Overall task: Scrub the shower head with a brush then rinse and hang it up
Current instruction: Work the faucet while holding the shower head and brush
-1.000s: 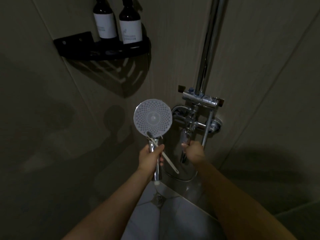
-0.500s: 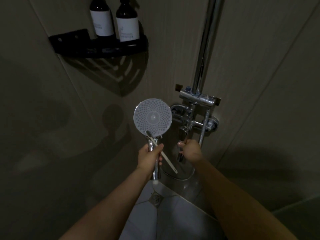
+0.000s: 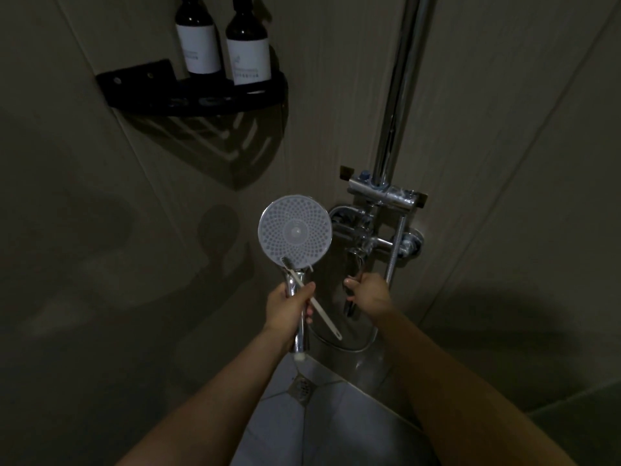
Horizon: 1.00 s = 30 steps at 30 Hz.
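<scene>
Dim tiled shower corner, seen from above. Chrome riser pipe running up at 12 o'clock from the mixer valve; black corner shelf at 10 o'clock, carrying two dark bottles.

Shower head held near centre, off any hanger, nozzle face turned up toward the camera. No water visible coming from it.

Left hand wrapped closed around the chrome handle — and pinning a white brush against it, bristle end resting on the lower rim of the face at 6 o'clock, tail sticking out toward 4 o'clock. Right hand just to 3 o'clock of that, fingers curled shut on the valve lever.

Judged from this: scrubbing likely finished or paused, with the brush parked rather than working. Rinse seemingly about to begin, tap in the grip but not visibly flowing. Rinsing and hanging up both left — brush to be put down somewhere too.
</scene>
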Available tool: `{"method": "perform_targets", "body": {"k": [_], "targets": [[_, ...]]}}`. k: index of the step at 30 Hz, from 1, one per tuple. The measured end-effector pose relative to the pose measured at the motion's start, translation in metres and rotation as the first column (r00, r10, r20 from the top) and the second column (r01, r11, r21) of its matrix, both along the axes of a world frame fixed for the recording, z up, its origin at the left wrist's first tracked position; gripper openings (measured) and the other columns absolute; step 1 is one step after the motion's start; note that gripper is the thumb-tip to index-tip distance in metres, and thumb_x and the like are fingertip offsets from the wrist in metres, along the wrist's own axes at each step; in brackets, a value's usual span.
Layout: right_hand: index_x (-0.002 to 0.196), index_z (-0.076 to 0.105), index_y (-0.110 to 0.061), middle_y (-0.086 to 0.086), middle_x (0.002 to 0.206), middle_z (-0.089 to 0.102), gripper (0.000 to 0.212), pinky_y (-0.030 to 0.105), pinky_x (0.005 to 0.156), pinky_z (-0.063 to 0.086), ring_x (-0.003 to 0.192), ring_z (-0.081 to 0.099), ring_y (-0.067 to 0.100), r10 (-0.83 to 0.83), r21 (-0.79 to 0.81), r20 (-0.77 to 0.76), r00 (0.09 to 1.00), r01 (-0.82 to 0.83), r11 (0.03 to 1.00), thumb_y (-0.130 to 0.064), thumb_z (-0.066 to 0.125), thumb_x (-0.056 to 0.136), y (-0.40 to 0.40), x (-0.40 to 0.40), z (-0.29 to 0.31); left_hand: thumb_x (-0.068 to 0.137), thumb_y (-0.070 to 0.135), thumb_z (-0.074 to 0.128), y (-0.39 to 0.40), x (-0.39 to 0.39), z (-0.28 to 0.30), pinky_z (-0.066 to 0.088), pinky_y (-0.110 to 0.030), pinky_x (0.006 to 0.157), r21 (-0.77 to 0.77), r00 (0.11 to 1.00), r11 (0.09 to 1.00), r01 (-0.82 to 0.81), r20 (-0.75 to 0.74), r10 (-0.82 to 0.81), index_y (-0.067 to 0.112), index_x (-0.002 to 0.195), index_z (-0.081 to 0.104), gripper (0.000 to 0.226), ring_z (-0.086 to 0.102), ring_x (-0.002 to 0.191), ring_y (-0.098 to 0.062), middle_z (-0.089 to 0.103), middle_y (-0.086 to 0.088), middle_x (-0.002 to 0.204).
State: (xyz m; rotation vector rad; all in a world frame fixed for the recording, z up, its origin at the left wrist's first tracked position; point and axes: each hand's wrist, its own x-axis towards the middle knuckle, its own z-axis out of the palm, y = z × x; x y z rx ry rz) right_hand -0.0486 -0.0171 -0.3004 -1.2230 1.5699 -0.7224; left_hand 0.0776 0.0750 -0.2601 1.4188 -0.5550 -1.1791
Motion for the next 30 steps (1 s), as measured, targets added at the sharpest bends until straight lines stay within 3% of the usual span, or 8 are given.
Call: {"method": "perform_targets", "body": {"k": [6,8,11,16,20,26,28,30], "targets": [[0.085,0.063,0.008,0.031,0.102,0.065,0.014,0.051,0.091,0.050,0.100,0.062,0.044,0.015,0.007,0.007,1.000,-0.015,1.000,-0.005,0.059,0.088,0.000,-0.001,0.003,0.086,0.007,0.061,0.002,0.000,0.003,0.037,-0.017,0.036,-0.001,1.000,1.000,0.001,0.002,-0.001,0.013,0.069,0.047,0.023,0.043,0.034,-0.008,0.046,-0.007,0.053],[0.088,0.063,0.009,0.027,0.094,0.065,0.014,0.031,0.073,0.057,0.097,0.064,0.044,0.017,0.008,0.002,1.000,-0.017,1.000,-0.004,0.058,0.089,0.001,-0.001,0.005,0.086,0.006,0.060,0.004,0.000,0.004,0.036,-0.016,0.035,-0.001,1.000,1.000,-0.001,-0.006,0.001,0.012,0.069,0.047,0.022,0.043,0.032,-0.007,0.045,-0.007,0.053],[0.098,0.062,0.012,0.016,0.084,0.060,0.020,0.011,0.040,0.045,0.095,0.065,0.042,0.017,0.019,0.004,1.000,-0.017,1.000,-0.005,0.057,0.089,0.003,-0.001,0.006,0.086,0.006,0.059,0.006,0.000,0.005,0.036,-0.016,0.035,-0.002,1.000,1.000,0.002,-0.018,-0.002,0.012,0.071,0.047,0.020,0.043,0.032,-0.006,0.045,-0.007,0.053],[0.101,0.061,0.012,0.025,0.092,0.063,0.021,0.013,0.042,0.045,0.099,0.064,0.043,0.014,0.014,0.028,1.000,-0.014,1.000,-0.006,0.055,0.091,0.006,-0.001,0.006,0.087,0.007,0.059,0.007,0.002,0.007,0.037,-0.017,0.036,0.001,1.000,1.000,0.013,-0.001,-0.013,0.012,0.073,0.048,0.019,0.043,0.035,-0.007,0.046,-0.007,0.055],[0.081,0.061,0.002,0.019,0.090,0.059,0.014,0.009,0.039,0.044,0.093,0.064,0.038,0.016,0.018,0.049,0.999,-0.017,1.000,-0.004,0.054,0.091,0.005,-0.003,0.007,0.087,0.006,0.059,0.008,0.003,0.008,0.037,-0.017,0.036,-0.011,1.000,1.000,0.011,0.003,-0.011,0.011,0.072,0.047,0.020,0.044,0.033,-0.006,0.045,-0.007,0.055],[0.103,0.059,0.013,0.028,0.108,0.064,0.022,0.025,0.060,0.045,0.099,0.063,0.043,0.075,-0.001,0.002,0.997,-0.075,0.997,-0.005,0.053,0.092,0.004,-0.009,0.006,0.086,0.007,0.061,0.013,0.004,0.004,0.037,-0.018,0.036,-0.001,1.000,1.000,-0.011,0.005,0.011,0.012,0.069,0.047,0.022,0.043,0.034,-0.008,0.046,-0.003,0.047],[0.097,0.061,0.011,0.024,0.091,0.064,0.019,0.022,0.057,0.045,0.085,0.068,0.031,0.083,0.017,0.024,0.996,-0.084,0.996,-0.005,0.052,0.092,0.006,-0.012,0.008,0.086,0.006,0.061,0.014,0.005,0.004,0.037,-0.018,0.035,0.001,1.000,1.000,-0.017,0.003,0.017,0.012,0.070,0.047,0.022,0.043,0.034,-0.008,0.047,-0.001,0.045],[0.077,0.059,0.004,0.012,0.062,0.060,0.020,0.012,0.045,0.042,0.047,0.062,0.004,0.096,0.030,0.031,0.995,-0.097,0.995,-0.004,0.050,0.093,0.008,-0.015,0.009,0.086,0.007,0.061,0.014,0.006,0.005,0.037,-0.018,0.035,0.001,1.000,1.000,-0.018,0.005,0.018,0.012,0.071,0.047,0.021,0.044,0.034,-0.008,0.047,-0.003,0.049]]}}
